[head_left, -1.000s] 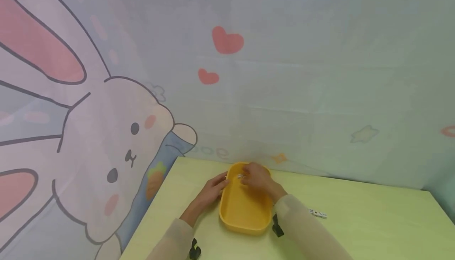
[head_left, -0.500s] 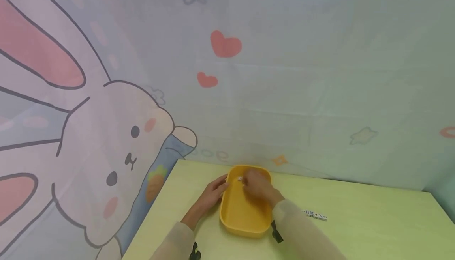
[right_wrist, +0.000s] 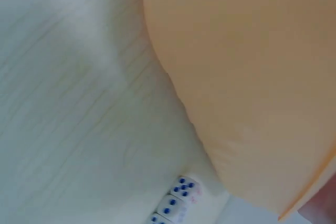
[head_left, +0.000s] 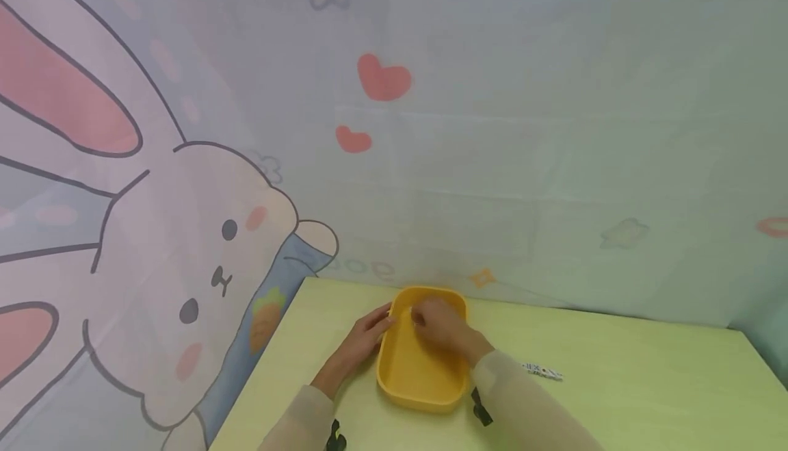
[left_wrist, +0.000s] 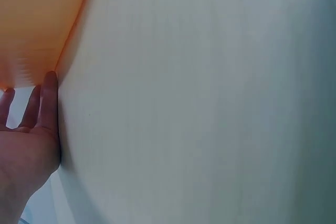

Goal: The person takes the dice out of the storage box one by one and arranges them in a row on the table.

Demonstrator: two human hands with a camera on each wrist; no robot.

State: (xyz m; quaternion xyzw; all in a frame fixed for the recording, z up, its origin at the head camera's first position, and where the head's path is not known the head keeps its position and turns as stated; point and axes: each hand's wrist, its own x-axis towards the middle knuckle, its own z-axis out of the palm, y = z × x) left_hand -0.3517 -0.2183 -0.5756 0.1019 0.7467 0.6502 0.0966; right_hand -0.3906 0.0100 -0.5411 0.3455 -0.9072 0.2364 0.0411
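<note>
A yellow tray (head_left: pixel 425 386) stands on the table in the head view. My left hand (head_left: pixel 364 338) lies along its left side, thumb by the rim. In the left wrist view the left hand's fingers (left_wrist: pixel 48 98) reach straight up against the tray's outer wall (left_wrist: pixel 42 30). Over the tray's far part, my right hand (head_left: pixel 438 324) reaches in with curled fingers and pinches a small white die (head_left: pixel 411 311), mostly hidden by the fingertips. On the table to the right lies a row of white dice (head_left: pixel 543 371); blue pips show on these dice (right_wrist: pixel 185 187) in the right wrist view.
The pale yellow-green table (head_left: pixel 628 382) ends at a backdrop cloth (head_left: pixel 492 163) printed with a rabbit and hearts, close behind the tray. My right sleeve (head_left: pixel 535 403) passes in front of part of the dice row.
Inside the tray, the right hand's fingers have curled and closed in over the white dice, which showed more plainly before. The left hand has stayed at the tray's side.
</note>
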